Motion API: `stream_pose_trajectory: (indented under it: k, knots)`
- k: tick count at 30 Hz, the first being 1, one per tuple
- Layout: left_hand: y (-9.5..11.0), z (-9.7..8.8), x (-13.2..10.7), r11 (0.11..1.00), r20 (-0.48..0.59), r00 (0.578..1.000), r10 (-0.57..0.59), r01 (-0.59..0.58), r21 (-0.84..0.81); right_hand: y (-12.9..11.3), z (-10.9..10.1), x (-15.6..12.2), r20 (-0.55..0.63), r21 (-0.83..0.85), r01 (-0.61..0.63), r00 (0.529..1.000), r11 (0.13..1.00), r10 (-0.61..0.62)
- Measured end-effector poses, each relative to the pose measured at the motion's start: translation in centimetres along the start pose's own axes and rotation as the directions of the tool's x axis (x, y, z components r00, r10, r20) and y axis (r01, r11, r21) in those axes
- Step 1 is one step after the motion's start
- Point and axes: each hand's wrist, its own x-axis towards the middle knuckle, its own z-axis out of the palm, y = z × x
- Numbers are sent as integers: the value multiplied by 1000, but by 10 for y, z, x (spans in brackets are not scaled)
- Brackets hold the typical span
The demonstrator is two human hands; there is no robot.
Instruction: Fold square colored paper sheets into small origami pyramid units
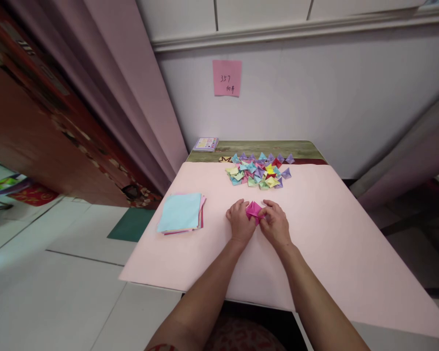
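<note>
A magenta folded origami paper [254,208] is held low over the pink-covered table, between my two hands. My left hand [240,220] grips its left side, the thumb at the near edge. On its right side, my right hand [275,222] pinches the paper between thumb and fingers. The lower part of the paper is partly hidden by the thumbs. Beyond my hands lies a heap of small folded paper pieces [256,170] in blue, yellow, green, purple and red. To the left rests a stack of square paper sheets [180,212], light blue on top.
The table [325,243] has a pink cover and a green wood-patterned far strip. A small pack [206,144] sits at its far left corner. A pink note [227,78] is stuck to the wall. Curtains [139,87] hang at left.
</note>
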Motion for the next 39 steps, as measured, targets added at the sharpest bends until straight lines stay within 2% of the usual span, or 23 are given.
stream_pose_trajectory:
  k: [11, 19, 24, 33, 39]
  knots:
    - [-1, 3, 0, 1000, 9, 1000, 19, -19, 22, -4, -3, -1, 33, 0, -10, 999, 1000, 10]
    - [-1, -4, -1, 997, -3, 1000, 9, -9, -76, -3, -2, 2, -54, 68, -7, 998, 998, 10]
    - [1, -7, -2, 988, -12, 1000, 21, -22, -150, -2, -2, 1, -23, 52, -7, 1000, 999, 8]
    - [-1, -8, -5, 992, 22, 998, 61, -58, -110, -5, -7, 3, -73, 142, -51, 995, 989, 62]
    - [2, -13, -9, 996, 39, 997, 69, -67, -61, -2, -2, 2, -47, -58, -113, 993, 992, 110]
